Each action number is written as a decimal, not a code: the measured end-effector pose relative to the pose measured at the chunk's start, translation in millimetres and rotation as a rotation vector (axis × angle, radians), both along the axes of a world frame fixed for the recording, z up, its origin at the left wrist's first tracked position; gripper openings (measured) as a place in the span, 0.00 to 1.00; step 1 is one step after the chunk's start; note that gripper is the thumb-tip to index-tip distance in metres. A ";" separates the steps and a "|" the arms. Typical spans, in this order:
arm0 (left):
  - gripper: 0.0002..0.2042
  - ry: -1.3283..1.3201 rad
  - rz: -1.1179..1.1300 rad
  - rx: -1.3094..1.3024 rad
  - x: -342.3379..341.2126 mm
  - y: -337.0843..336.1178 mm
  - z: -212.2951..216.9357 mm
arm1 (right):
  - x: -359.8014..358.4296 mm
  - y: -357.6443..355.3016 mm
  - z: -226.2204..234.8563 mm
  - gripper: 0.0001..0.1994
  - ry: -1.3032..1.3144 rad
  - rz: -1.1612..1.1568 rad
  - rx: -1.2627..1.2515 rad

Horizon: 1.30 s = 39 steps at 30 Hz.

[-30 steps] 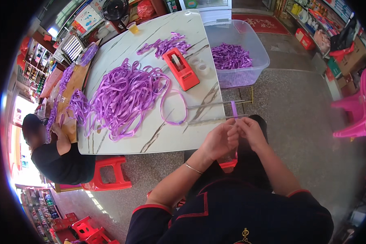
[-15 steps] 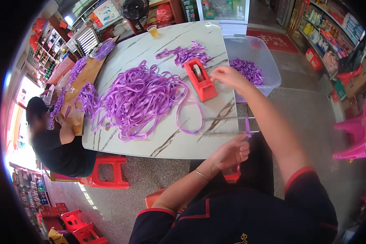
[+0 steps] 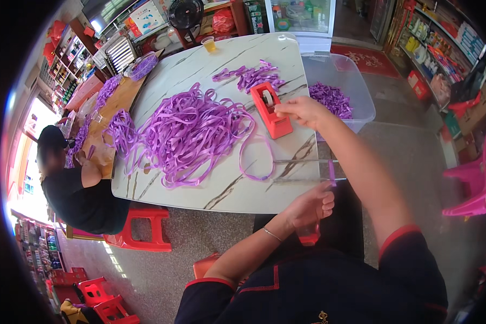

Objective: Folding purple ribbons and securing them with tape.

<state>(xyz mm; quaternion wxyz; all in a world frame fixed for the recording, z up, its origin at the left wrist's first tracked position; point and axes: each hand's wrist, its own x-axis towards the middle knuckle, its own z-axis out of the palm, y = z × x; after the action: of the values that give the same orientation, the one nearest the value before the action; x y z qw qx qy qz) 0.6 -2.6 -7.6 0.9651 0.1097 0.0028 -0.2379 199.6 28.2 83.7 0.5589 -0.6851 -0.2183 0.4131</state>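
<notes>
My left hand (image 3: 309, 208) is closed with its fingertips at the lower end of a purple ribbon (image 3: 331, 170), which is wrapped around two thin metal rods (image 3: 302, 161) jutting past the table's near right edge. Above it, my right hand (image 3: 302, 112) is pinched at the side of a red tape dispenser (image 3: 271, 112); any tape between the fingers is too small to make out. One purple ribbon loop (image 3: 256, 157) lies left of the rods. A large heap of purple ribbon loops (image 3: 191, 135) covers the middle of the marble-patterned table (image 3: 227, 197).
Flat purple ribbon pieces (image 3: 256, 76) lie behind the dispenser. A clear plastic bin (image 3: 364, 102) with many purple pieces stands beyond the right edge. A cup (image 3: 209, 44) is at the back. At left, another person (image 3: 78, 186) sits by a wooden table; a pink chair (image 3: 475, 175) is far right.
My right hand has moved slightly left, from beside the tape dispenser onto its edge. My left hand stays closed by the rods. The whole view has shifted a little.
</notes>
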 end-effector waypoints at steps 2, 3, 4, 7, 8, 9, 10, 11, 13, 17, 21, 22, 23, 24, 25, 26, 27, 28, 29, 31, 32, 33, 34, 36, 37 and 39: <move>0.17 0.002 -0.006 0.005 0.1 0.0 0.7 | -14.0 -16.1 -0.7 0.10 0.006 0.005 0.014; 0.17 0.004 -0.006 0.011 0.2 -0.4 1.1 | -21.3 -24.1 -3.0 0.11 0.013 0.016 0.027; 0.17 0.005 -0.009 0.009 0.0 -0.2 1.4 | -26.0 -28.4 -12.2 0.10 0.022 0.003 0.044; 0.19 0.006 -0.007 0.037 -0.8 -0.3 3.6 | -41.2 -36.6 -32.0 0.11 -0.081 -0.068 0.018; 0.20 0.015 -0.004 0.045 -1.3 0.1 4.7 | -45.9 -35.1 -38.0 0.12 -0.122 -0.086 0.070; 0.21 0.023 -0.001 0.054 -1.6 0.3 5.6 | -46.8 -35.5 -41.8 0.12 -0.119 -0.086 0.069; 0.21 0.027 0.000 0.054 -0.9 0.5 6.5 | -47.4 -35.7 -45.3 0.13 -0.247 -0.116 0.042; 0.22 0.012 -0.012 0.057 0.7 0.1 7.8 | -48.5 -36.7 -45.7 0.13 -0.374 -0.149 0.013; 0.24 0.000 -0.024 0.059 0.3 -1.2 7.9 | -43.9 -33.8 -54.6 0.11 -0.565 -0.194 -0.028; 0.24 0.004 0.000 0.075 -0.8 -1.1 7.8 | -48.3 -29.2 -47.0 0.08 -0.990 -0.311 -0.185; 0.23 -0.010 -0.011 0.072 0.0 -2.0 3.8 | -45.8 -32.8 -37.7 0.11 -1.099 -0.231 -0.359; 0.23 -0.004 -0.016 0.067 -2.0 -4.1 2.7 | -40.4 -39.5 -40.7 0.10 -1.101 -0.204 -0.399; 0.22 0.015 -0.005 0.059 -3.8 -4.1 1.0 | -36.3 -47.3 -44.6 0.09 -1.102 -0.179 -0.438; 0.21 0.027 0.017 0.053 -1.6 -2.7 0.6 | -34.4 -59.1 -43.2 0.08 -0.959 -0.144 -0.241; 0.21 0.025 0.019 0.051 2.5 -0.1 1.1 | -23.9 -67.6 -37.3 0.08 -0.961 -0.141 -0.242; 0.20 0.020 0.007 0.037 2.6 -3.5 2.1 | -14.7 -83.7 -30.9 0.09 -0.761 -0.014 -0.103; 0.19 0.012 0.008 0.031 2.3 -2.4 2.5 | -8.6 -92.7 -25.0 0.10 -0.558 0.116 0.046; 0.19 0.017 0.006 0.027 0.0 -1.7 1.8 | -7.4 -102.2 -20.9 0.10 -0.552 0.114 0.042; 0.18 0.005 0.003 0.032 -0.1 -0.5 1.3 | -5.2 -111.6 -15.8 0.11 -0.485 0.236 -0.037; 0.18 -0.008 -0.005 0.035 -1.3 1.4 1.0 | -6.4 -122.3 -10.9 0.12 -0.414 0.350 -0.118; 0.17 -0.004 0.000 0.038 -2.0 1.7 1.7 | -9.9 -127.2 -10.0 0.12 -0.411 0.436 -0.165; 0.17 0.000 0.006 0.041 -2.1 1.3 1.9 | -12.0 -130.8 -10.0 0.12 -0.408 0.523 -0.211; 0.17 0.000 0.004 0.041 -1.1 0.7 1.3 | -11.3 -132.7 -14.7 0.12 -0.372 0.566 -0.230; 0.17 -0.024 -0.005 0.018 0.0 -1.5 -0.2 | -10.3 -139.1 -17.8 0.13 -0.415 0.589 -0.295; 0.17 -0.023 -0.007 0.018 -0.1 -2.2 0.1 | -10.3 -141.3 -18.4 0.13 -0.459 0.615 -0.359; 0.17 -0.027 -0.003 0.031 0.2 -1.7 1.5 | -11.3 -142.2 -18.0 0.13 -0.517 0.635 -0.392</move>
<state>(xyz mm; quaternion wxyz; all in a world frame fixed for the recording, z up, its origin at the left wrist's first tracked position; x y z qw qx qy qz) 0.8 -4.3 -6.1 0.9628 0.1278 -0.0069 -0.2379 188.3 -114.1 65.7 0.1912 -0.7578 -0.4676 0.4130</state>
